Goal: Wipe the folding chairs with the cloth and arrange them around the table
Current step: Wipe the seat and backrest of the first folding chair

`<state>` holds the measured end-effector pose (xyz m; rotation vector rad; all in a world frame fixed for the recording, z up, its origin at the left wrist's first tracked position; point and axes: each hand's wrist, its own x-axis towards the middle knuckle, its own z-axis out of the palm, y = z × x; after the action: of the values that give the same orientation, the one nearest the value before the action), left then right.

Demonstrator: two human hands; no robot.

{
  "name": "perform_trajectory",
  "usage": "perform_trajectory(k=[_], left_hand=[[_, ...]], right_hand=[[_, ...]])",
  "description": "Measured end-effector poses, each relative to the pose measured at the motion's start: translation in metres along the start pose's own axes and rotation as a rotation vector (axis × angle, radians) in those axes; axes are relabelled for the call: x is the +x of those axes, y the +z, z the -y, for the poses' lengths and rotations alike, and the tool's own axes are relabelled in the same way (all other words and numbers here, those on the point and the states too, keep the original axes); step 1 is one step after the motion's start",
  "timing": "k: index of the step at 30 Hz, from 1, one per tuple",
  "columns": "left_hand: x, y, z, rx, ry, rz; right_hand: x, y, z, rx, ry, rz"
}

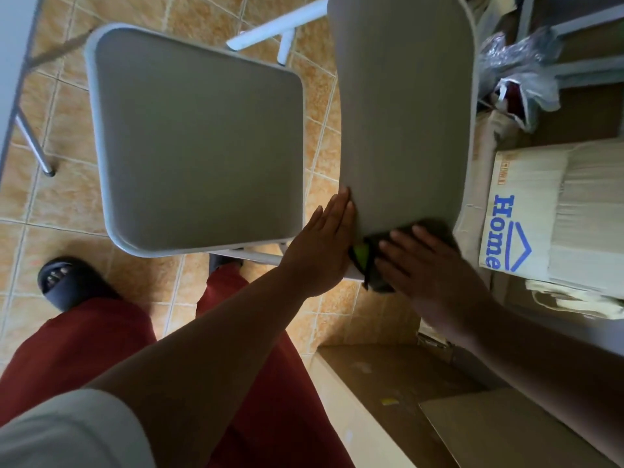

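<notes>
A grey folding chair stands unfolded in front of me, its seat (202, 143) to the left and its backrest (405, 106) to the right. My left hand (320, 244) lies flat with fingers straight against the backrest's near left edge. My right hand (425, 265) presses a dark cloth with a green patch (364, 261) onto the backrest's near end. Most of the cloth is hidden under that hand.
A table's edge and metal leg (32, 130) stand at the far left. Cardboard boxes, one marked "Home" (506, 231), and plastic bags (516, 69) crowd the right side. My feet in dark sandals (64, 282) are on the tiled floor.
</notes>
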<state>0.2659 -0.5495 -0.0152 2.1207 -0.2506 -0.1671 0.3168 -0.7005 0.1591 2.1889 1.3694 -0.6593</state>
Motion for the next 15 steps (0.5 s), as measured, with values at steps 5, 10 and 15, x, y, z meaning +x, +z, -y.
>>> perform_trajectory(k=[5,10,15], left_hand=[[-0.002,0.002,0.003,0.042,0.01,0.034],[-0.005,0.0,0.013,0.031,-0.058,0.02],[-0.012,-0.005,0.03,0.114,-0.129,0.036]], right_hand=[[0.049,-0.05,-0.023,0.031,-0.101,-0.076],[0.154,-0.08,-0.103,-0.215,0.183,-0.183],[0.132,-0.017,-0.04,-0.283,0.016,0.057]])
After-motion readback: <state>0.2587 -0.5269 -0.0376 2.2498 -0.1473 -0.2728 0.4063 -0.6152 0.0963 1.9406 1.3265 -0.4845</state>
